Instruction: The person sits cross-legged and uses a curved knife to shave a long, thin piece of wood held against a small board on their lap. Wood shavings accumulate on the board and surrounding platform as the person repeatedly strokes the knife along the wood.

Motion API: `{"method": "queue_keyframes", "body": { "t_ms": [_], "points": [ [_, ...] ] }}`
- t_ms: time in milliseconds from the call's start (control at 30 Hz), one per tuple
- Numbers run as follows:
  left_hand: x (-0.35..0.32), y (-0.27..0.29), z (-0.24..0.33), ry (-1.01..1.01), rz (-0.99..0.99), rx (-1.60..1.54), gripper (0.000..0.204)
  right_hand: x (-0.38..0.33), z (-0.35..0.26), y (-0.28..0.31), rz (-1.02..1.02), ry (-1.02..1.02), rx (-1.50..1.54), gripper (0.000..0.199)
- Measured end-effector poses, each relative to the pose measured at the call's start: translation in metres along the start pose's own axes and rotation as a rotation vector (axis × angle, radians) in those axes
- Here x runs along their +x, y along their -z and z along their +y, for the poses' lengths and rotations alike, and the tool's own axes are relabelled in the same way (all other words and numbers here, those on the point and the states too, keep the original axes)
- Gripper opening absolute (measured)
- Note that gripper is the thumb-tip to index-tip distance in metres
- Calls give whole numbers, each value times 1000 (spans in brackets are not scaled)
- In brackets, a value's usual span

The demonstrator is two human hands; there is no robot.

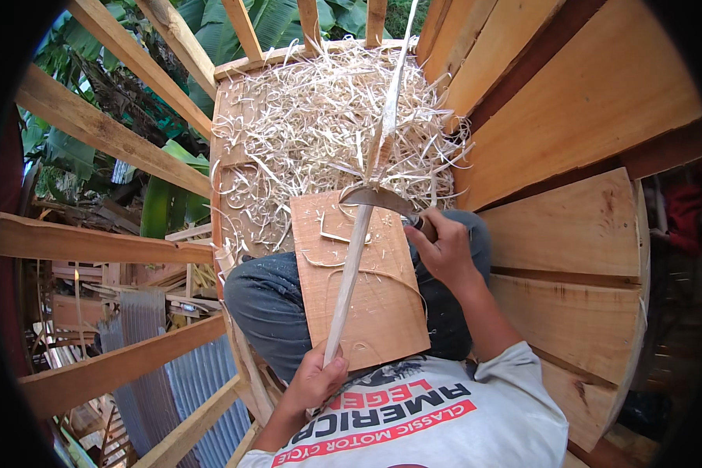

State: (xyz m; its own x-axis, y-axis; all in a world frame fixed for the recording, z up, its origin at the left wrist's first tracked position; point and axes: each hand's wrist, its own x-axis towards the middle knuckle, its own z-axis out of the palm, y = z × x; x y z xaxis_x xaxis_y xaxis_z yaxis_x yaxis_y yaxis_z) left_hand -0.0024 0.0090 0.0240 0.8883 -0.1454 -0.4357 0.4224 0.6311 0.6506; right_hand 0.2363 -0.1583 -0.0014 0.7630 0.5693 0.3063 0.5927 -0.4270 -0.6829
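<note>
My left hand is closed round the near end of a long pale wooden or bamboo strip. From there the strip slants up and away, its far part thin and split with frayed fibres. In my right hand is the handle of a knife with a curved blade. The blade lies across the strip, and curled slivers bunch up just beyond it. Under the strip a flat wooden board rests on my lap, with a few loose curls on it.
A thick heap of pale shavings covers the floor beyond my knees. Wooden slats form a railing on the left and front, with banana leaves outside. Wide planks wall the right side. Corrugated sheets stand below left.
</note>
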Motion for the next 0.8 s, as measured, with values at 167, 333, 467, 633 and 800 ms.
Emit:
{"method": "queue_keyframes", "body": {
  "t_ms": [167,333,467,633,800],
  "points": [
    [3,1,2,3,-5,-6,20,0,0,-4,-108,170,15,27],
    [5,5,3,-12,-20,-32,21,-3,0,-7,-27,-38,41,30],
    [5,6,5,-6,-35,25,26,-1,3,-6,-141,153,1,31],
    [9,6,7,7,-86,-31,28,4,-2,-1,-49,26,34,30],
    [2,14,8,40,-137,-165,25,19,28,0,92,-287,17,38]
  ]
}}
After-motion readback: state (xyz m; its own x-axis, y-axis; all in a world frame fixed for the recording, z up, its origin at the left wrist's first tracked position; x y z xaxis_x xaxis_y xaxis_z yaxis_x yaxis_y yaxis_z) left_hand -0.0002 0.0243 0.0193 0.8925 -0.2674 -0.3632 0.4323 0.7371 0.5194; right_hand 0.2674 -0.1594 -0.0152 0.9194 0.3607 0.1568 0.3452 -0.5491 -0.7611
